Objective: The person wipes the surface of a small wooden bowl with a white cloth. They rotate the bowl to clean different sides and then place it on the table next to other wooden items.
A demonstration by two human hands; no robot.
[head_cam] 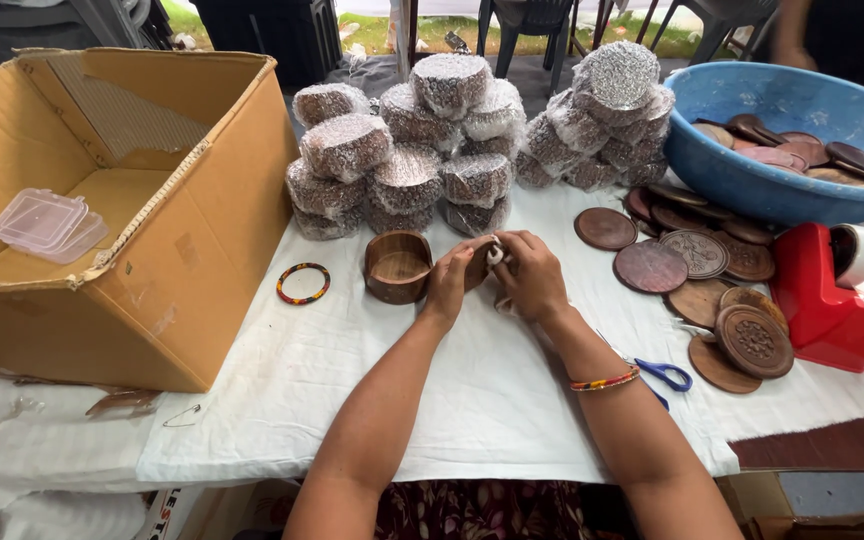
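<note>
Open brown cardboard box (142, 210) left of hands (497, 275), clear plastic container (47, 222) inside; silvery wrapped round packages (452, 140) stacked beyond.

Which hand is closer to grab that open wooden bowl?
The left hand. It sits right beside the open wooden bowl, while the right hand is farther off, on the other side.

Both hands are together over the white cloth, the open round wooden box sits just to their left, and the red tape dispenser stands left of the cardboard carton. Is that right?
Not quite. In the head view the red tape dispenser stands at the far right, below the blue plastic basin, not left of the cardboard carton. The rest holds: left hand and right hand meet over the white cloth, the open round wooden box just left.
</note>
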